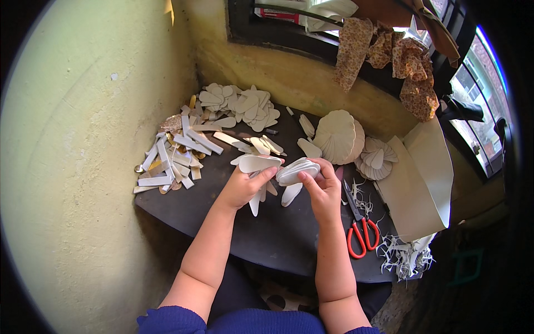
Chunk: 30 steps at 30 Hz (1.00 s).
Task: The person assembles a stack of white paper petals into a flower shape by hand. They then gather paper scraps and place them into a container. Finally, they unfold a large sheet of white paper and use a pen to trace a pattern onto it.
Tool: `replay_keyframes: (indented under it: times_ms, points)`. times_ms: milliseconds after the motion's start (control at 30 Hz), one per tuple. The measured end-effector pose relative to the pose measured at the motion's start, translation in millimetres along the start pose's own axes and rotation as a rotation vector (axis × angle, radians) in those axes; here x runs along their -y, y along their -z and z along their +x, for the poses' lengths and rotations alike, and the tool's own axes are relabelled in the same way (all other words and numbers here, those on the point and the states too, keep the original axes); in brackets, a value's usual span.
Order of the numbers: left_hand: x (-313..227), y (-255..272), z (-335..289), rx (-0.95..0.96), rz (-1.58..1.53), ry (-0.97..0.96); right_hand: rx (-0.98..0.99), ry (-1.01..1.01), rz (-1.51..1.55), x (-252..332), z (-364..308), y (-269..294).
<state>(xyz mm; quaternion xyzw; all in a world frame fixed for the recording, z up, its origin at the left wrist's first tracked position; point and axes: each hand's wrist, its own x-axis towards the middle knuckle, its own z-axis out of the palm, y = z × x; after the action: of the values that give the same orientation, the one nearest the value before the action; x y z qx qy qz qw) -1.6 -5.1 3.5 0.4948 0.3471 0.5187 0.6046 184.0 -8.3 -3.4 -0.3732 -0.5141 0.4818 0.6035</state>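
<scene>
Over the middle of the dark table, my left hand (pixel 243 188) is closed on a white teardrop-shaped piece (pixel 259 162), thumb on top. My right hand (pixel 324 192) grips a fanned stack of white teardrop-shaped pieces (pixel 299 170) between thumb and fingers. The two hands are close together, slightly apart. Several loose white pieces (pixel 290 195) lie under and between them. Scissors with red handles (pixel 362 236) rest right of my right hand, blades pointing away, beside thin white trimmings (pixel 364 205).
On the dark table (pixel 267 245), white strips (pixel 189 143) pile up at the left and rounded pieces (pixel 250 106) at the back. Fanned round stacks (pixel 335 136) stand back right. A folded cream sheet (pixel 414 183) and a heap of trimmings (pixel 409 256) edge the right. Walls bound the left and back.
</scene>
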Motion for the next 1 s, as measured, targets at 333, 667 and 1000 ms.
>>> replay_keyframes:
  times_ms: [333, 667, 1000]
  points:
    - [5.3, 6.9, 1.8, -0.010, -0.313, 0.076, -0.008, -0.040, 0.162, 17.7, -5.1, -8.5]
    - [4.5, -1.8, 4.1, -0.022, -0.036, 0.058, 0.081, -0.039, 0.285, 13.9, -4.2, 0.7]
    - [4.8, 7.8, 4.5, 0.022, 0.318, 0.152, 0.229, 0.014, -0.145, 24.0, -4.2, 12.0]
